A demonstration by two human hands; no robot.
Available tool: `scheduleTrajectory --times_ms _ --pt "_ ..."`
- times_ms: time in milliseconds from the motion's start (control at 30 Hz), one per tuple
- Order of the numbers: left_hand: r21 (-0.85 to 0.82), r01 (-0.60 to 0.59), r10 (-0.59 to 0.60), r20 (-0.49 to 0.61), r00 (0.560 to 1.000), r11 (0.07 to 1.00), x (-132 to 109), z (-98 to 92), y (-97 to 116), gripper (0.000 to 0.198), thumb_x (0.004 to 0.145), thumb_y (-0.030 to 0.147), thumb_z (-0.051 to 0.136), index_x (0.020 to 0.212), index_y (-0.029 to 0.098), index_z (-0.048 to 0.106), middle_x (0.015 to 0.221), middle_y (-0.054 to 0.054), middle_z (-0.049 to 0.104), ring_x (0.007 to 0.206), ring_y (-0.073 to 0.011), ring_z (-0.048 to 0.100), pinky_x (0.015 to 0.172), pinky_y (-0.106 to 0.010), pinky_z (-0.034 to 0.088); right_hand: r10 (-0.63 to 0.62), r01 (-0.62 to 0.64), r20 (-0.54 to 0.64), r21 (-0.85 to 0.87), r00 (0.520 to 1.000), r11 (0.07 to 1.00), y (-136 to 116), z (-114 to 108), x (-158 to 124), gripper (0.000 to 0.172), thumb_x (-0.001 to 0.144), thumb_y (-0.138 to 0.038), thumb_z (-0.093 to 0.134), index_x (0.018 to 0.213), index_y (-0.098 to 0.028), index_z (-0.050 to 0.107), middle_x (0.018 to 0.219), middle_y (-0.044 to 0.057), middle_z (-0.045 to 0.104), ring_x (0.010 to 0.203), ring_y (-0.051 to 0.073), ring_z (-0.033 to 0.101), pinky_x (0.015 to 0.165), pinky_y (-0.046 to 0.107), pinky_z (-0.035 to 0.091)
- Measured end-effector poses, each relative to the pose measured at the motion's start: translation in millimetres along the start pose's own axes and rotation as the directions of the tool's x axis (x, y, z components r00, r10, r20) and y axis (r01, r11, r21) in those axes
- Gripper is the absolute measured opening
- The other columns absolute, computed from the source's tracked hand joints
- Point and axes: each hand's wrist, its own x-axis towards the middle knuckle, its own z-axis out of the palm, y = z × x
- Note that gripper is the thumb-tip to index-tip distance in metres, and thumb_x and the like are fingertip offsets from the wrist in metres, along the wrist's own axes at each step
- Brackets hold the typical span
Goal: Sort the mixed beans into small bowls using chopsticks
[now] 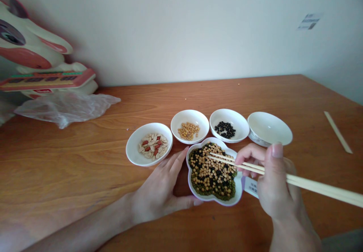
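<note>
Right-hand grip (pixel 279 185) folded snugly around two chopsticks (pixel 312 184)

Their tips are held slightly apart over mixed beans (pixel 215 168) in a flower-shaped bowl (pixel 239 187); whether a bean is pinched cannot be told. This bowl is set on the desk (pixel 85 161), cupped along its left side by the spread left hand (pixel 155 191). Behind, shelled peanuts (pixel 153 146) are held in a round white bowl (pixel 133 150).

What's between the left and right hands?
In the head view: the flower-shaped dish of beans, plus a white label at its edge. Chopsticks in the right hand reach over the dish.
</note>
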Motion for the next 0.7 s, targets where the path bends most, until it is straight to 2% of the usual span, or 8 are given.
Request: scheduleTrajectory --times_ms 133,400,700 --pt "-0.006 -0.005 0.005 -0.010 1.000 1.000 -0.1 1.0 -1.6 0.124 0.084 0.056 0.091 0.173 0.030 0.008 0.170 -0.018 0.048 0.153 -0.0380 0.054 0.127 -0.056 0.049 -0.008 0.009 0.009 -0.021 1.000 1.000 1.0 -5.0 -1.1 0.088 0.108 -0.076 0.016 0.066 -0.022 0.072 0.054 0.004 0.061 0.050 0.014 0.054 0.044 0.026 0.040" --pt "-0.031 0.007 -0.007 0.000 1.000 0.999 0.9 -0.3 1.1 0.121 0.083 0.052 0.093 0.173 0.027 0.016 0.172 -0.018 0.046 0.155 -0.0390 0.051 0.129 -0.058 0.046 0.043 -0.043 0.018 -0.004 0.999 0.999 3.2 0.6 1.3 0.086 0.108 -0.076 0.019 0.067 -0.022 0.072 0.056 0.004 0.063 0.052 0.014 0.057 0.047 0.026 0.043" --pt "-0.010 0.019 -0.019 0.008 1.000 1.000 0.9 1.4 -0.6 0.121 0.084 0.057 0.091 0.172 0.027 0.014 0.171 -0.018 0.046 0.155 -0.0377 0.052 0.128 -0.057 0.047 0.031 -0.031 -0.051 -0.007 0.998 0.999 -0.4 2.8 0.5 0.084 0.109 -0.074 0.024 0.065 -0.021 0.073 0.055 0.004 0.064 0.051 0.013 0.057 0.047 0.024 0.044"
